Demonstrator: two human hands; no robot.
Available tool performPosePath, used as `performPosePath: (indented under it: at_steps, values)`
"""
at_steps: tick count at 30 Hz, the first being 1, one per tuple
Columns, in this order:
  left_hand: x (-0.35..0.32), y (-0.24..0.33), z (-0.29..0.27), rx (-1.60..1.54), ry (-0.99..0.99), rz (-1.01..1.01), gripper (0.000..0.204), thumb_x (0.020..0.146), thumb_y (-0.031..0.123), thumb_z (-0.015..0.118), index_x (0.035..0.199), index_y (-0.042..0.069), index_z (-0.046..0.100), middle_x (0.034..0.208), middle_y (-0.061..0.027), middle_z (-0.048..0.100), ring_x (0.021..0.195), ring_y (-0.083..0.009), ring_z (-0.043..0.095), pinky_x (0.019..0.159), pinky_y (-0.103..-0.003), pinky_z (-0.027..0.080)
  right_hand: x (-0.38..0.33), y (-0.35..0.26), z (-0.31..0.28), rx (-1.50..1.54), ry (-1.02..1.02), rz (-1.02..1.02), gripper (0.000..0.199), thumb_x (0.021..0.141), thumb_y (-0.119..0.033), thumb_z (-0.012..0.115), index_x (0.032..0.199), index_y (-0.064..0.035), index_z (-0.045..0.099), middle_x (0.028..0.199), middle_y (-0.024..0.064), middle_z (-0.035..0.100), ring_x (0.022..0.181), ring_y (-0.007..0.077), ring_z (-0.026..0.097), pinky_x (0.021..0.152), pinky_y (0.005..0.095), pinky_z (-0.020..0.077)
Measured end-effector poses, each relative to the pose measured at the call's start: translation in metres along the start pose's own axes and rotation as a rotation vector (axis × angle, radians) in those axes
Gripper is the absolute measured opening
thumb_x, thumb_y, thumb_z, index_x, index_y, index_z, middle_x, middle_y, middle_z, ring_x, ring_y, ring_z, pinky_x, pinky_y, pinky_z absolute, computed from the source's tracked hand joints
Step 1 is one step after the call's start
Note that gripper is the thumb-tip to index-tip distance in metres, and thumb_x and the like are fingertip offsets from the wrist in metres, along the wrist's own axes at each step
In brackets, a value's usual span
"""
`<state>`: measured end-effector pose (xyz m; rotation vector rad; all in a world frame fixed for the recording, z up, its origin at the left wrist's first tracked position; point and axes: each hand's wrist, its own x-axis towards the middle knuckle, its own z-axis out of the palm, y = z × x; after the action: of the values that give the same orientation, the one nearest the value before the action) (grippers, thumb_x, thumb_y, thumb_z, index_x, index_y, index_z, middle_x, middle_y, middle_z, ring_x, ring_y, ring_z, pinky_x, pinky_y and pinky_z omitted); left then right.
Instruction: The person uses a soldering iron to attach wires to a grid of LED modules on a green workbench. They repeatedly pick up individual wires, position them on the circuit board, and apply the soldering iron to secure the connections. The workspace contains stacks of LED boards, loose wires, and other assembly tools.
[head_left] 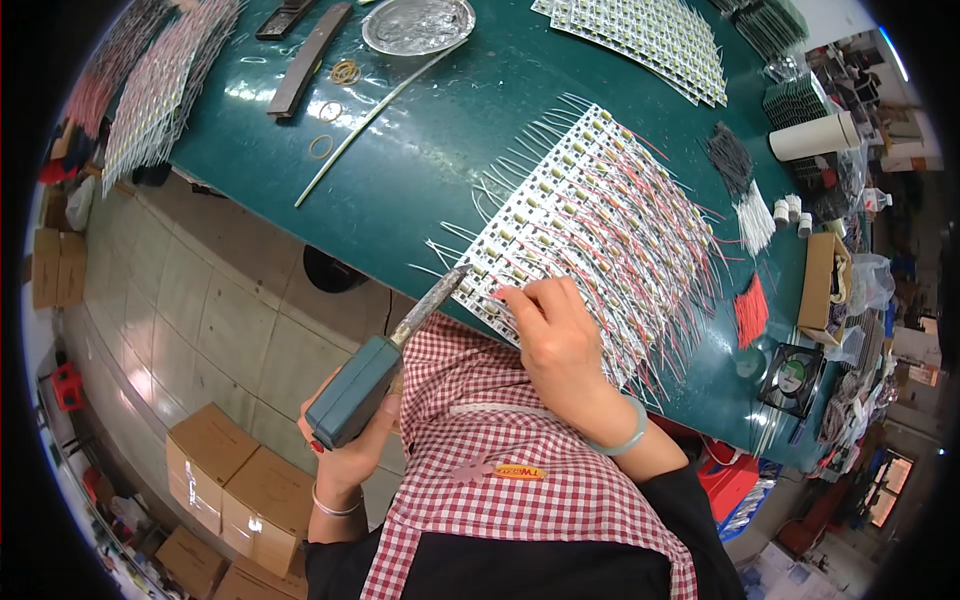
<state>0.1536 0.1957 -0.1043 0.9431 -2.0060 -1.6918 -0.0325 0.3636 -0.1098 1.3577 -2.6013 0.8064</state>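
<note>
In my left hand (360,455) is a soldering iron (352,392) with a dark green body, the fingers wrapped round it. Its long dark tip reaches the near-left corner of a white circuit board panel (547,200). Thin white wires stick out along the panel's left edge, and rows of red and white wires (640,235) lie across it. Over the near part of the panel, my right hand (560,335) has thumb and forefinger pinched close to the iron's tip. Whatever lies between those fingertips is too small to make out.
On the green table (240,130) are a metal dish (418,25), rubber bands (345,72) and a dark bar (310,60). More board panels (640,45) lie at the far side. Black, white and red wire bundles (751,312) sit at right. Cardboard boxes (240,485) stand on the floor.
</note>
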Motion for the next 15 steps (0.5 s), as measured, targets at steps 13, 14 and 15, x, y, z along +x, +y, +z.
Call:
performPosePath:
  at_steps: [13, 14, 15]
  values:
    - [-0.01, -0.007, -0.011, -0.007, 0.011, 0.004, 0.032, 0.072, -0.001, 0.075, 0.102, -0.008, 0.068, 0.091, -0.0124, 0.07, 0.08, -0.0177, 0.067, 0.074, -0.028, 0.053, 0.0, -0.018, -0.014, 0.08, -0.022, -0.059, 0.035, 0.072, 0.003, 0.063, 0.107, 0.0044, 0.065, 0.084, 0.0095, 0.054, 0.078, 0.0246, 0.054, 0.061, 0.0334, 0.0464]
    - [-0.011, -0.007, -0.012, -0.008, 0.0, 0.008, 0.031, 0.072, -0.001, 0.075, 0.101, -0.008, 0.068, 0.091, -0.0124, 0.069, 0.079, -0.0176, 0.067, 0.073, -0.027, 0.053, -0.001, -0.015, -0.004, 0.073, -0.011, -0.06, 0.035, 0.072, 0.003, 0.063, 0.107, 0.0045, 0.065, 0.083, 0.0095, 0.053, 0.078, 0.0245, 0.053, 0.061, 0.0334, 0.0462]
    - [-0.012, -0.008, -0.012, -0.007, -0.006, 0.008, 0.03, 0.072, -0.001, 0.075, 0.101, -0.008, 0.068, 0.091, -0.0124, 0.069, 0.079, -0.0175, 0.066, 0.072, -0.027, 0.053, -0.003, -0.013, 0.005, 0.072, -0.003, -0.063, 0.034, 0.073, 0.002, 0.063, 0.107, 0.0047, 0.065, 0.082, 0.0096, 0.053, 0.077, 0.0243, 0.053, 0.061, 0.0335, 0.0459]
